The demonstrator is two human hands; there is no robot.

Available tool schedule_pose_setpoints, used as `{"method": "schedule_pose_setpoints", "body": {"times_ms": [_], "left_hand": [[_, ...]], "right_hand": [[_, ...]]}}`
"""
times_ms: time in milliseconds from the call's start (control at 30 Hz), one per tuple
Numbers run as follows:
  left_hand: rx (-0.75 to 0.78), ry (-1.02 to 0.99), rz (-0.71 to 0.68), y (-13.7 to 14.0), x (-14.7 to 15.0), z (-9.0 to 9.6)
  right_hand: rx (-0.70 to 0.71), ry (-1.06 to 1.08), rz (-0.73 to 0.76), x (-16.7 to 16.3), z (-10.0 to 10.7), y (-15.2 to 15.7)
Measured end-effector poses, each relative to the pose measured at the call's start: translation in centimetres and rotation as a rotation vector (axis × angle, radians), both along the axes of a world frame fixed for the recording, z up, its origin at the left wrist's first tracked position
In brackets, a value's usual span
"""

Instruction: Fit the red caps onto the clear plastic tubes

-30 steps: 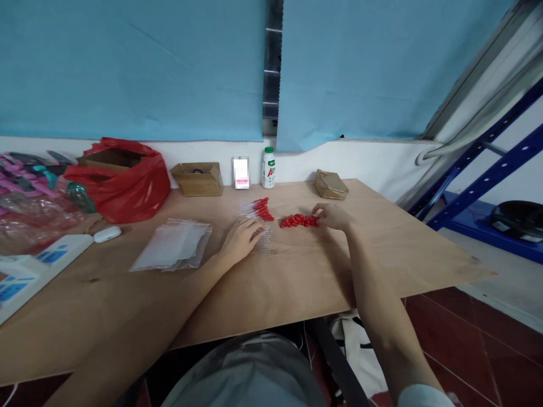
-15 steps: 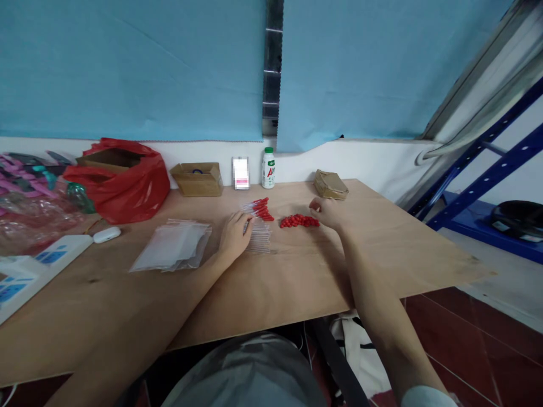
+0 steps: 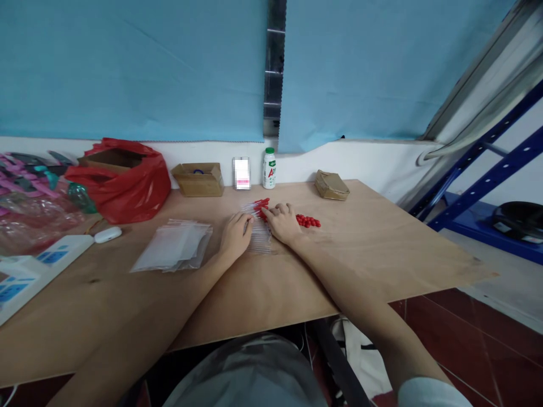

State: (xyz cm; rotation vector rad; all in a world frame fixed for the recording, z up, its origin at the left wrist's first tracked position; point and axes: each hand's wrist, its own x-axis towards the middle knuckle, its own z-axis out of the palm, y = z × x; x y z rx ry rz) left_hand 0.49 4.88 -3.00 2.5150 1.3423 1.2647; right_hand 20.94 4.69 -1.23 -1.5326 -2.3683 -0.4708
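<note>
My left hand (image 3: 236, 233) rests on the table with its fingers curled together over the left ends of a row of thin clear sticks (image 3: 259, 244). Just right of it, my right hand (image 3: 283, 224) bends over the same row, fingertips down at red-tipped sticks (image 3: 262, 207). What its fingers pinch, if anything, is hidden. Small red pieces (image 3: 309, 221) lie in a flat heap beside the right hand, which covers part of them. Left of my left hand is a stack of clear plastic bags (image 3: 172, 246).
Along the wall stand a red bag (image 3: 148, 192), an open cardboard box (image 3: 197, 183), a blurred-out upright phone-shaped thing (image 3: 241, 173), a white bottle with green cap (image 3: 269, 169) and a brown packet (image 3: 331, 186). A power strip (image 3: 63, 257) and a white case (image 3: 107, 234) lie at left.
My right hand has moved left from the right end of the red heap to the sticks, close to my left hand. The left hand has stayed in place.
</note>
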Motion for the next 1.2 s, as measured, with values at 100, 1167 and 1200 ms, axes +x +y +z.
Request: {"method": "schedule_pose_setpoints", "body": {"times_ms": [100, 1167, 1200], "left_hand": [[-0.006, 0.004, 0.002, 0.0, 0.0, 0.0], [-0.028, 0.395, 0.103, -2.4, 0.1, 1.5], [-0.025, 0.393, 0.077, -2.3, 0.0, 1.5]], "right_hand": [[0.032, 0.000, 0.026, 0.2, -0.2, 0.3], [-0.022, 0.211, 0.431, 2.3, 2.1, -1.5], [-0.038, 0.205, 0.430, 2.6, 2.2, -1.5]]}}
